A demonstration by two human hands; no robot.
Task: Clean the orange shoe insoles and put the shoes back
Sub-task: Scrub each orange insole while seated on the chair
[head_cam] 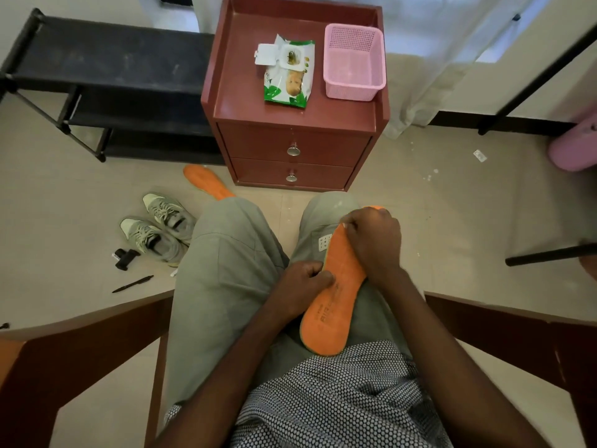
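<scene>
An orange insole (332, 305) lies lengthwise on my right thigh. My left hand (302, 281) holds its left edge near the middle, fingers curled onto it. My right hand (374, 242) is curled over the insole's front part; a bit of white, probably a wipe, shows under its fingers. A second orange insole (206, 182) lies on the floor by the cabinet's left corner. Two grey-green shoes (158, 227) stand side by side on the floor to my left.
A red-brown two-drawer cabinet (290, 150) stands ahead, carrying an open wet-wipe pack (289, 74) and a pink basket (353, 63). A black shoe rack (106, 79) is at the far left. A small black object (126, 257) and a pen (132, 283) lie near the shoes.
</scene>
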